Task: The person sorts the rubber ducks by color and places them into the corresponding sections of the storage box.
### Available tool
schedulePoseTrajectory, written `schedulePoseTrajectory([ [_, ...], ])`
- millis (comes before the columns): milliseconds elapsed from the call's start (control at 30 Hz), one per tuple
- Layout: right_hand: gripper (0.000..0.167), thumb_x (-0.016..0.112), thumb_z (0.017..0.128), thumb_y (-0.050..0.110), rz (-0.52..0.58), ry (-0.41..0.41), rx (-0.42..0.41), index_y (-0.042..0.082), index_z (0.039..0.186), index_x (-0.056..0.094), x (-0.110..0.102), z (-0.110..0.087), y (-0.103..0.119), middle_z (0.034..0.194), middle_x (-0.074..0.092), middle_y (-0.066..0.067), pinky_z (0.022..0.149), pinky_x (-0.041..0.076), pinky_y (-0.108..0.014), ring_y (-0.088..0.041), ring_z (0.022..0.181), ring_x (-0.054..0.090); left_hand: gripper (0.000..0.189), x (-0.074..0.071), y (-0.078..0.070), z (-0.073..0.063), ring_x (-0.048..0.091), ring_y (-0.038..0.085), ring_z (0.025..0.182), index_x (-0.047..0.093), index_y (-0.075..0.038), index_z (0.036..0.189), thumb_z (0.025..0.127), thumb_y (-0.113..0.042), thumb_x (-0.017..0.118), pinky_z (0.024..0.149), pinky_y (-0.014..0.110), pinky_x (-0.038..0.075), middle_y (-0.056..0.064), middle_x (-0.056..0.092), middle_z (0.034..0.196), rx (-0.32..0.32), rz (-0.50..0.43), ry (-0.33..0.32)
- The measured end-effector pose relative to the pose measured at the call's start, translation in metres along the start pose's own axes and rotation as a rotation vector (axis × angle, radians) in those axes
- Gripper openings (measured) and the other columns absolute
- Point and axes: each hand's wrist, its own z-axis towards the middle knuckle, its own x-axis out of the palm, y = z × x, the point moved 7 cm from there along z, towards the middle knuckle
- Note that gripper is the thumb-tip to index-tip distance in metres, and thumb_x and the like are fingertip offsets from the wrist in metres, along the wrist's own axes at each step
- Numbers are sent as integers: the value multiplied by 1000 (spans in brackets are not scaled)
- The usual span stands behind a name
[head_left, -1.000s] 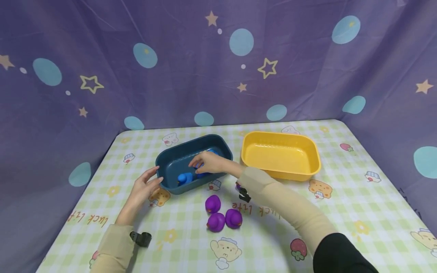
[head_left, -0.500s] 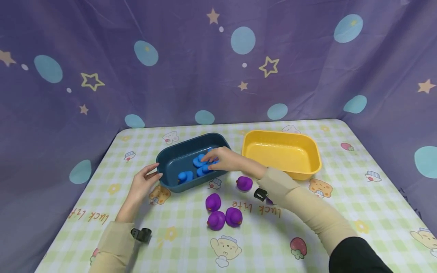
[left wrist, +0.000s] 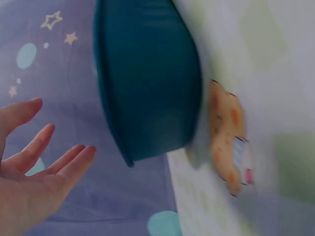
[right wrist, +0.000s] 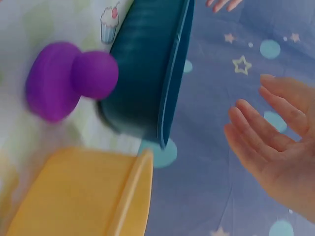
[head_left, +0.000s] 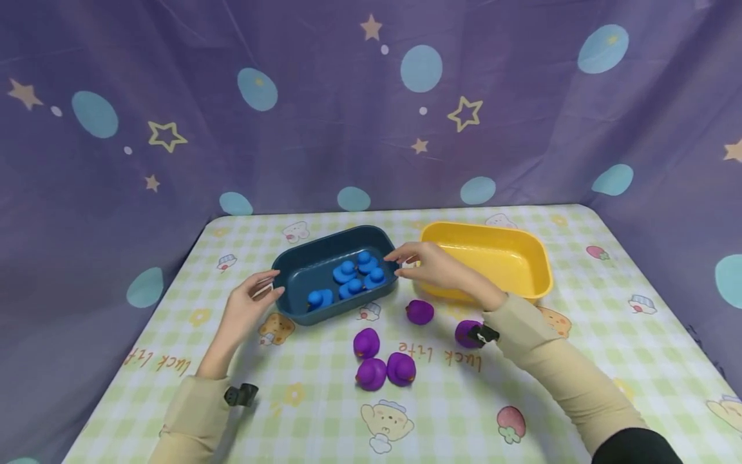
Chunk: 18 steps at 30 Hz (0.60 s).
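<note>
A dark teal tub (head_left: pixel 324 250) sits at a slant on the table, with several blue toy ducks (head_left: pixel 345 273) grouped in its middle and right part. At the tub's left end is my left hand (head_left: pixel 242 310), its fingers loosely bent and apart from the wall in the left wrist view. My right hand (head_left: pixel 438 265) hovers by the right end; the right wrist view shows a gap between its spread fingers (right wrist: pixel 246 142) and the rim. Neither hand holds anything. Several purple ducks (head_left: pixel 371 374) lie on the cloth in front, one purple duck (head_left: pixel 466 334) partly behind the right wrist's camera.
A yellow tub (head_left: pixel 516 274) stands to the right of the teal one, partly behind my right forearm. A green-checked cloth (head_left: pixel 452 419) with printed cartoons covers the table. Behind hangs a purple curtain (head_left: pixel 324 129) with stars and dots.
My right hand has left the blue ducks inside the teal tub and moved right to its right end. The blue ducks are now uncovered. My left hand has stayed by the left end.
</note>
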Motion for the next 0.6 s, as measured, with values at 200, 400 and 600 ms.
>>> schedulePoseTrajectory([
  [200,28,62,81,6,3,-96,53,0,108,61,-25,-23,-11,103,62,-11,85,46,-38,-24,91,58,39,10,-22,-5,48,27,112,52,-1,118,84,-18,61,89,29,42,14,50,122,80,-18,19],
  [400,30,61,83,10,10,-159,115,-3,110,59,-44,-49,-27,108,60,-17,87,44,-42,-27,95,56,38,24,-38,-13,49,28,110,52,-4,118,84,-19,61,89,36,43,14,49,123,109,0,122],
  [600,31,60,85,16,-21,-229,177,1,112,59,-58,-74,-46,111,59,-16,90,41,-44,-30,101,54,39,38,-54,-22,51,26,108,54,-5,117,82,-21,63,88,33,44,11,52,120,159,41,197],
])
